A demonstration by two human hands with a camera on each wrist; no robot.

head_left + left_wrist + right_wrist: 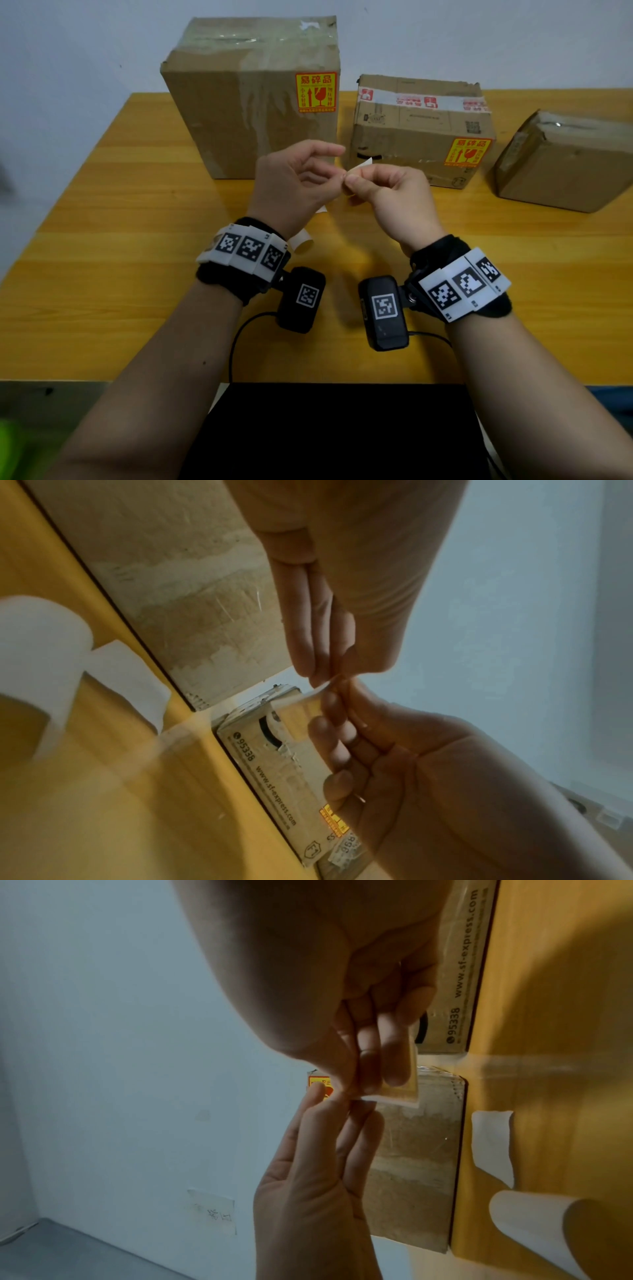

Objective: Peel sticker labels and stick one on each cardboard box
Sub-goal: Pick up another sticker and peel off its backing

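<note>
Three cardboard boxes stand on the wooden table [137, 274]. The tall box [239, 113] and the middle box [411, 137] each carry a yellow-and-red fragile sticker [315, 92] [467, 152]. No sticker shows on the right box [565, 161]. Above the table, in front of the boxes, both hands meet on one small sticker label [361, 164] [304, 718] [400, 1099] with pale backing. My left hand [342, 175] [322, 679] [346, 1100] pinches its corner. My right hand [353, 181] [337, 704] [368, 1080] pinches the label between thumb and fingers. Which layer each hand holds is hidden.
Curled pieces of white backing paper [303, 241] [37, 647] [493, 1139] lie on the table under my left wrist. A black surface [342, 428] sits at the table's near edge. A pale wall stands behind the boxes.
</note>
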